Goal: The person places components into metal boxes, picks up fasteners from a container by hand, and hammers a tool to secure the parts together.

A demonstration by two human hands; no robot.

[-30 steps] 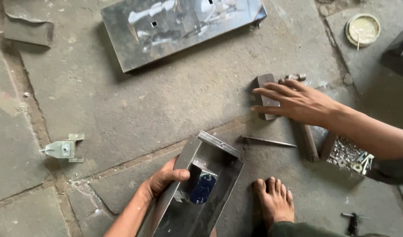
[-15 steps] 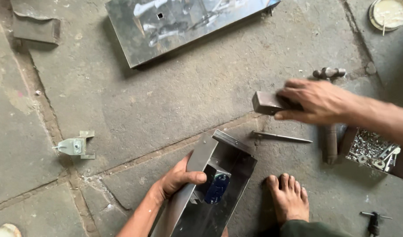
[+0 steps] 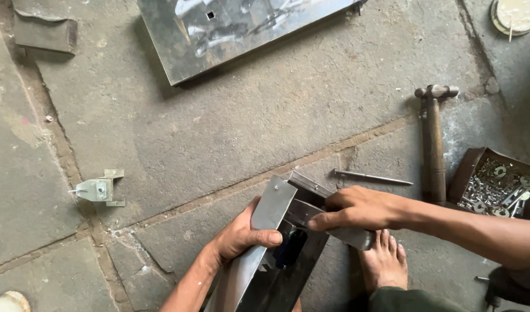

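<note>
Two hands on folded metal box (image 3: pixel 271 260) at bottom centre: left hand (image 3: pixel 239 237) grips its left flap, right hand (image 3: pixel 357 209) clenched around metal block (image 3: pixel 340 231) laid across rim. Hammer (image 3: pixel 433 144), punch (image 3: pixel 372 177), washer tray (image 3: pixel 496 184) right; bare foot (image 3: pixel 385 261) beside.

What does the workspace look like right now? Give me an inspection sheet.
Surface: stone floor, cracked joints.
Job's things: folded sheet-metal box steadied by left hand; right hand holds metal block on its edge.
Clutter: hammer, punch, box of small hardware, hasp, steel panel, round tin.
Grippers: both hands gripping.
Cables: nothing seen.
Surroundings: bare foot beside box.
</note>
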